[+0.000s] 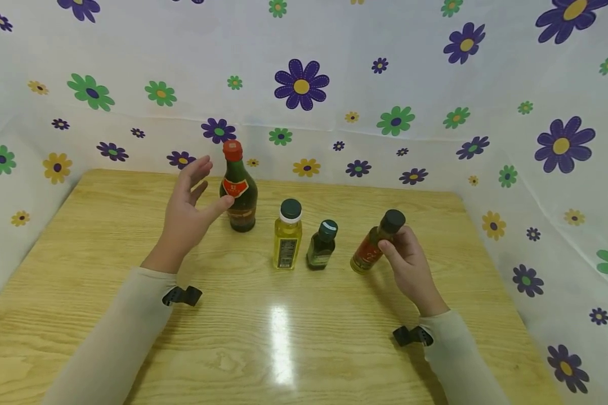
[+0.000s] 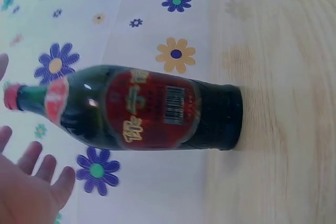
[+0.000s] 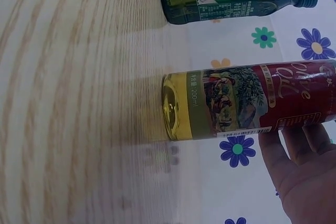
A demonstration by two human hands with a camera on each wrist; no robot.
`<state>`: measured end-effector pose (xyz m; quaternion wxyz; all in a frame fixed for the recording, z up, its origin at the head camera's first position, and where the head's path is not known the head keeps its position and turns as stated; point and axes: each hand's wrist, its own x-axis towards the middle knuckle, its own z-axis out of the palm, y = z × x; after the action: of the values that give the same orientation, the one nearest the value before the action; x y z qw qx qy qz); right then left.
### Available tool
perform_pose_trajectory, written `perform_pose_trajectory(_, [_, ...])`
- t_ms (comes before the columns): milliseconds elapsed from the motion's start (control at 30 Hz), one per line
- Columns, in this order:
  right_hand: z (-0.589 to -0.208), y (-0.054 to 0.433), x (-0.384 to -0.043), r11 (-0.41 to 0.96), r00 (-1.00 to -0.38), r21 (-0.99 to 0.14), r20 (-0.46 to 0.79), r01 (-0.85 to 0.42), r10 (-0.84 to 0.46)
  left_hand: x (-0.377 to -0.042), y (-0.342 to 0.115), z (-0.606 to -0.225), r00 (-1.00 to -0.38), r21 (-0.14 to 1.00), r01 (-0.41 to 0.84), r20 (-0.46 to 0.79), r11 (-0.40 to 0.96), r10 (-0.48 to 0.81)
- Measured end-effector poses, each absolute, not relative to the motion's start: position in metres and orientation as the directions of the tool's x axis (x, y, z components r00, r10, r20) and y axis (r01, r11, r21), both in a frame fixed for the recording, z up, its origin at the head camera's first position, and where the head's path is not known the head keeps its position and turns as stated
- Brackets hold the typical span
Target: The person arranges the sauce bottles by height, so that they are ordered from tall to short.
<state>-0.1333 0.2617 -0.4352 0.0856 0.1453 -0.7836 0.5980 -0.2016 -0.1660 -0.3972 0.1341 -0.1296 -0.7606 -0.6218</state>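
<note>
My right hand [image 1: 410,270] grips the upper part of an olive oil bottle [image 3: 236,100] with a red label and a black cap. The bottle leans toward the hand in the head view; whether its base touches the table, I cannot tell. My left hand [image 1: 184,216] is beside a dark green bottle [image 2: 152,108] with a red cap and red label, fingers spread, thumb at its near side. That bottle stands upright. Whether the thumb touches it is unclear.
Between the hands stand a clear bottle of yellow oil [image 1: 286,242] with a dark green cap and a small dark green olive oil bottle [image 1: 321,247]. The wooden table [image 1: 223,337] meets a flower-printed cloth [image 1: 344,34] at the back and sides.
</note>
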Motion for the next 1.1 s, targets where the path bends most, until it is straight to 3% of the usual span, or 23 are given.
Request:
perform_pose_trajectory(233, [-0.437,0.263,-0.133,0.218,-0.938,-0.913,0.32,-0.343,-0.135,-0.17,-0.149,-0.391,-0.867,0.849,0.496,0.495,0.181,0.05])
perform_pose_trajectory(533, [-0.441,0.266,-0.13,0.22,-0.93,-0.906,0.339,-0.363,-0.14,-0.15,-0.116,-0.41,-0.889,0.887,0.412,0.34,0.21,0.308])
perform_pose_trajectory(1100, [-0.437,0.265,-0.131,0.238,-0.929,-0.898,0.346,-0.369,-0.134,-0.151,-0.091,-0.417,-0.905,0.939,0.3,0.224,0.168,0.361])
